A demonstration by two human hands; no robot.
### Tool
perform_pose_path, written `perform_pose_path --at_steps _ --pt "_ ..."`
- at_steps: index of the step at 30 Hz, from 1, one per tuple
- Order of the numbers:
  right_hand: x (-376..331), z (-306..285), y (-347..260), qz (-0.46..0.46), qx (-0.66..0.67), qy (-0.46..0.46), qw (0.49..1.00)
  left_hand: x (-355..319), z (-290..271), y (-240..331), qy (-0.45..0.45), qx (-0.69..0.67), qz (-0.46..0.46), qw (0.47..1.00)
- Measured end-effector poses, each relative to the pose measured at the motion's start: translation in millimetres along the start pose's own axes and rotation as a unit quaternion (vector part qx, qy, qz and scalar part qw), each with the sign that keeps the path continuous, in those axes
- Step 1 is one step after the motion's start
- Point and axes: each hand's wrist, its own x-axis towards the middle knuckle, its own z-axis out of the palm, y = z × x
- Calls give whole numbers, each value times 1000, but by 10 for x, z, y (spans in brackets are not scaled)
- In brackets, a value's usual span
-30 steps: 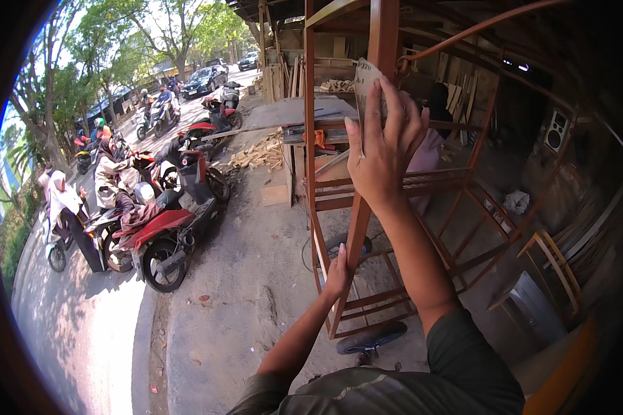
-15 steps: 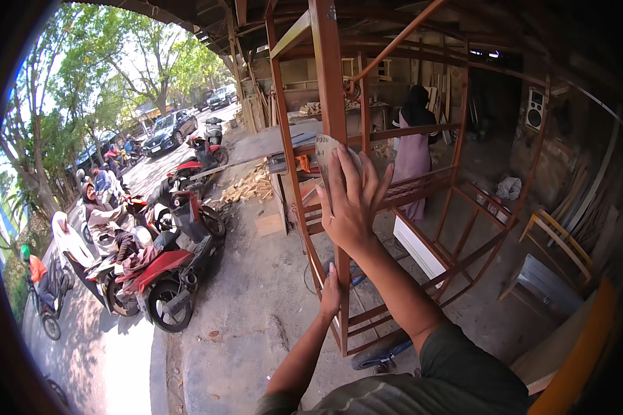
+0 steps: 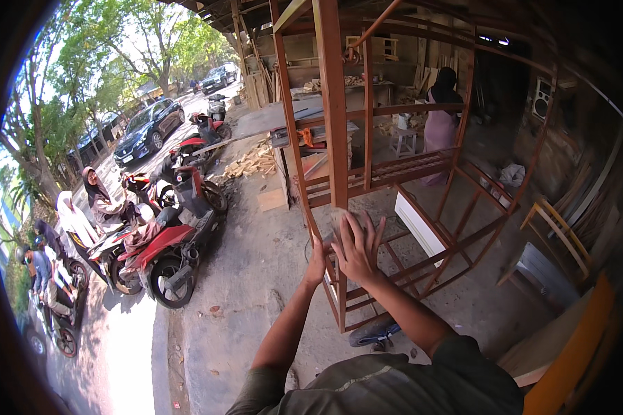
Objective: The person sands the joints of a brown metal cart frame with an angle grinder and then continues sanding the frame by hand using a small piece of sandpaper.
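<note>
A tall reddish-brown post (image 3: 333, 117) stands in front of me, the near corner of a large open frame (image 3: 414, 108) with slatted shelves. My right hand (image 3: 358, 254) lies against the post low down, its fingers spread and blurred by motion. Under those fingers a piece of sandpaper (image 3: 338, 216) is pressed to the wood, mostly covered by the hand. My left hand (image 3: 316, 261) rests on the post's left side at about the same height, fingers straight and pointing up, holding nothing I can see.
Parked motorcycles (image 3: 180, 256) and seated people are at the left by the road. A blue bicycle part (image 3: 377, 335) lies by the frame's foot. Behind stand a workbench (image 3: 311, 135), wood offcuts (image 3: 253, 160) and a person in pink (image 3: 439, 128). A yellow wooden frame (image 3: 559, 235) leans at right.
My right hand has slid down the post with the sandpaper, from chest height to beside my left hand. The left hand has shifted slightly up and left. The view has tilted a little.
</note>
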Motion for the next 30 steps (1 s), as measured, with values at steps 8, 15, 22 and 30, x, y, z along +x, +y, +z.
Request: perform_pose_path --at_steps 8,15,22,30 --pt "-1946 -326 -268 142 225 -151 952 477 -3 1673 -11 426 296 855" --pt "-2177 -460 -241 202 233 -174 935 1110 82 3569 14 251 383 889" --pt "-2429 -405 -19 268 303 -115 907 951 -15 2792 42 330 356 873" --pt "-2421 -502 411 348 284 -120 885 -86 -289 9 -135 613 185 756"
